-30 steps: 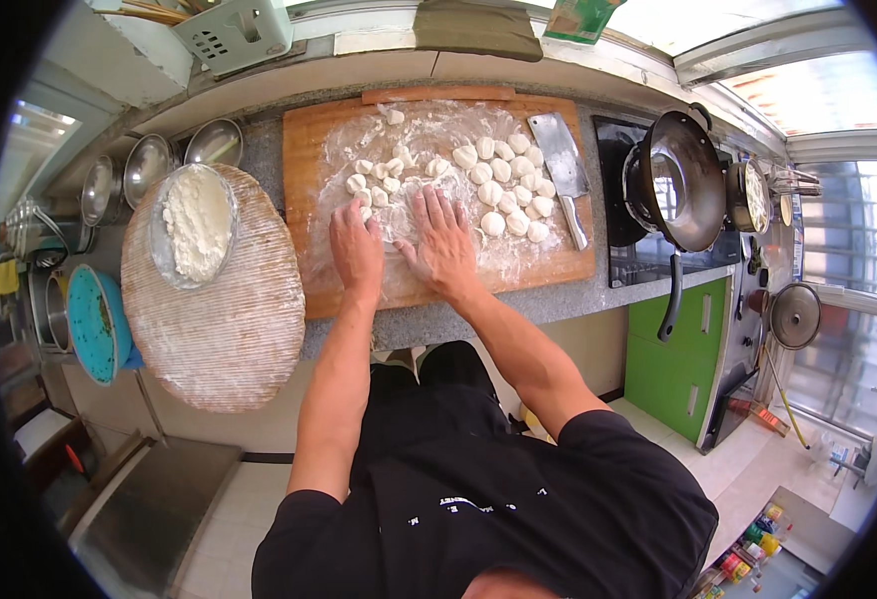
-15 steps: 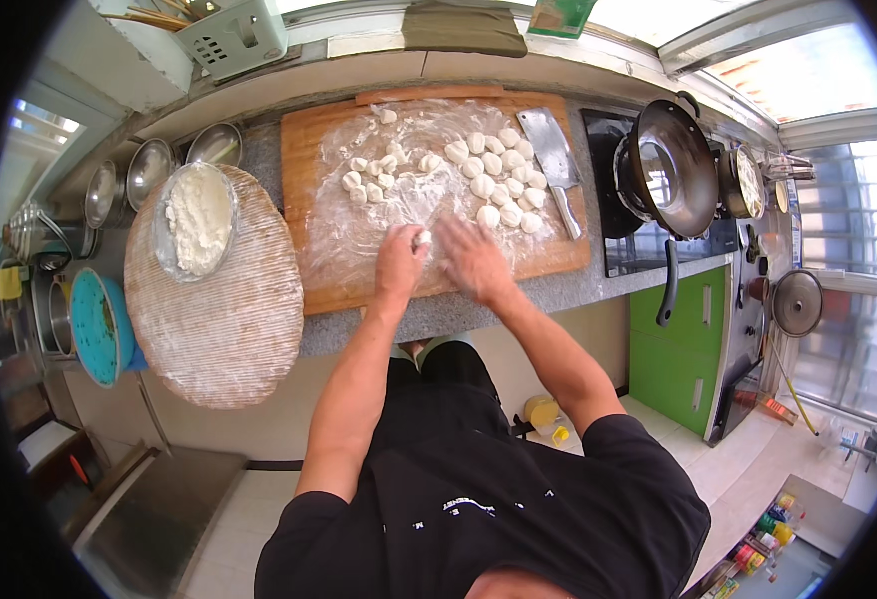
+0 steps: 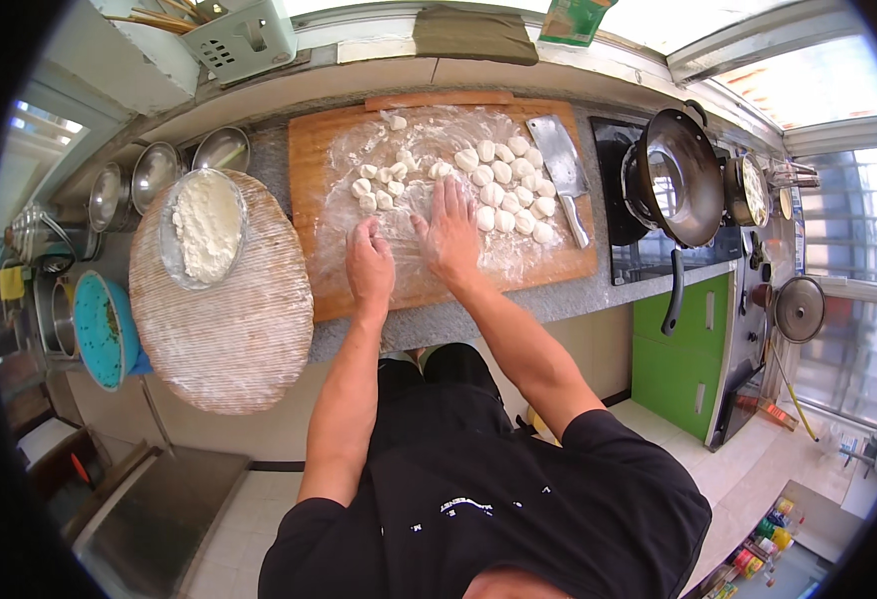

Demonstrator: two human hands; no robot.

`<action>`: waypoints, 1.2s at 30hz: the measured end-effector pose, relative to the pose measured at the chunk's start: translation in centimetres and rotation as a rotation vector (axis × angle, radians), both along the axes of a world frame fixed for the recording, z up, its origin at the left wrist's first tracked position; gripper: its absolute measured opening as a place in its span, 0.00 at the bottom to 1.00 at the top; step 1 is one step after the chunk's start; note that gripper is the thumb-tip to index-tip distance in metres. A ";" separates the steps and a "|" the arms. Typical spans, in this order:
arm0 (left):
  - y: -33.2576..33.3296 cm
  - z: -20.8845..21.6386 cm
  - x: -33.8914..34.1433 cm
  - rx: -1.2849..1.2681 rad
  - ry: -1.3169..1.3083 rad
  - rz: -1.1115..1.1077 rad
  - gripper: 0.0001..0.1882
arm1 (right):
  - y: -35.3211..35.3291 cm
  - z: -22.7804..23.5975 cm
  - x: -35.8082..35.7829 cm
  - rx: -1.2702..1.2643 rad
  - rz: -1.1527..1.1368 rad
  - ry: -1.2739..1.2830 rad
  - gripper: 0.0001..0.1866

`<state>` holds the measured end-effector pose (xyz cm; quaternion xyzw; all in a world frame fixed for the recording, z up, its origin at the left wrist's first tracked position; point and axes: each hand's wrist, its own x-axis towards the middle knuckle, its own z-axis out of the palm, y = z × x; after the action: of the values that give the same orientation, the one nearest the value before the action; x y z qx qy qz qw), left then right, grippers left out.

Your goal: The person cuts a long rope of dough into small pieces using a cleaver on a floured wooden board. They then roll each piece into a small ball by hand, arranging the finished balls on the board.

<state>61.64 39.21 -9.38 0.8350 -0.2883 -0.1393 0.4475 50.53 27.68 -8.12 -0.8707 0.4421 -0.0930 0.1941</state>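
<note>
On a floured wooden board [image 3: 309,200], my right hand [image 3: 450,238] lies flat with its fingers stretched out, fingertips just short of small dough pieces [image 3: 439,171]. Whether dough is under the palm is hidden. My left hand [image 3: 370,265] is beside it to the left, fingers curled in, low over the board; anything inside them cannot be seen. Ahead of the left hand sit several small cut dough pieces [image 3: 384,187], dusted with flour. To the right of my right hand, rounder, flattened dough pieces [image 3: 503,172] are grouped in rough rows.
A cleaver [image 3: 556,158] lies along the board's right edge. Left of the board, a glass bowl of flour [image 3: 207,225] stands on a round, floured ribbed tray [image 3: 224,349]. A turquoise basin [image 3: 101,329] is farther left. On the stove at right sits a wok [image 3: 678,180], handle jutting toward me.
My left hand has moved left, away from my right hand; the white dough piece at its fingertips no longer shows. My right hand has shifted left and forward, fingers now straight and flat.
</note>
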 end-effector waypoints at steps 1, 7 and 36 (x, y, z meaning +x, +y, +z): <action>-0.1 0.1 0.5 -0.004 -0.030 0.019 0.17 | 0.7 -0.1 0.0 -0.022 0.025 0.037 0.45; -2.5 1.2 2.3 0.029 -0.130 -0.013 0.18 | 1.1 0.4 0.8 -0.058 0.036 0.110 0.45; -1.6 1.7 -2.5 0.144 -0.049 -0.131 0.13 | -2.9 0.4 -2.1 0.039 0.007 -0.169 0.31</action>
<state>59.15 37.58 -7.67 0.8475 -0.3424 -0.1685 0.3689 48.42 24.81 -7.73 -0.8573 0.4229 -0.1571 0.2479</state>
